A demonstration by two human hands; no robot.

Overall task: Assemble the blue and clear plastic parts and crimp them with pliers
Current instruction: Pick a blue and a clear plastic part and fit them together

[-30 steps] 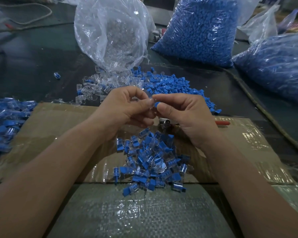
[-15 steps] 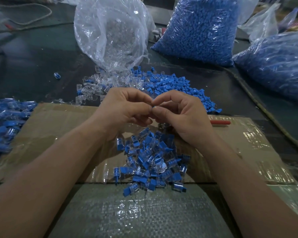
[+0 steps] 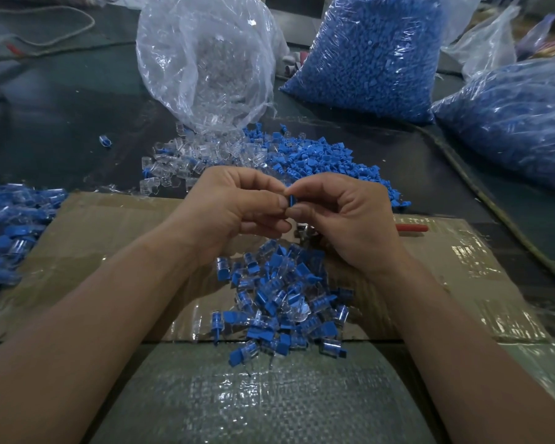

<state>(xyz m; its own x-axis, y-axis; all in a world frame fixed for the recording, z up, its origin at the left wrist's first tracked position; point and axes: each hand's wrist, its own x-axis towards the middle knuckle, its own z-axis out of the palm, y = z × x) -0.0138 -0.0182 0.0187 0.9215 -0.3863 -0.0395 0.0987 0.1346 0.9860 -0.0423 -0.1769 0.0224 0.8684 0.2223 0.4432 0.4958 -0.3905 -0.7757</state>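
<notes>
— What's between the fingertips?
— A blue part, pinched by the left hand and the right hand; any clear piece there is hidden.
— The pliers?
— Mostly behind the right hand; only their red handle shows on the cardboard, beyond the pile of assembled pieces.

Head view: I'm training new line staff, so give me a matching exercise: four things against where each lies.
Things: 1 blue part; 2 red handle; 3 pile of joined pieces; 4 bag of clear parts.
Places: A on the cardboard, nearer than the hands; B pinched between left hand and right hand; C at the back, left of the blue bag; D right of the right hand.
Pairs: 1-B; 2-D; 3-A; 4-C.
</notes>
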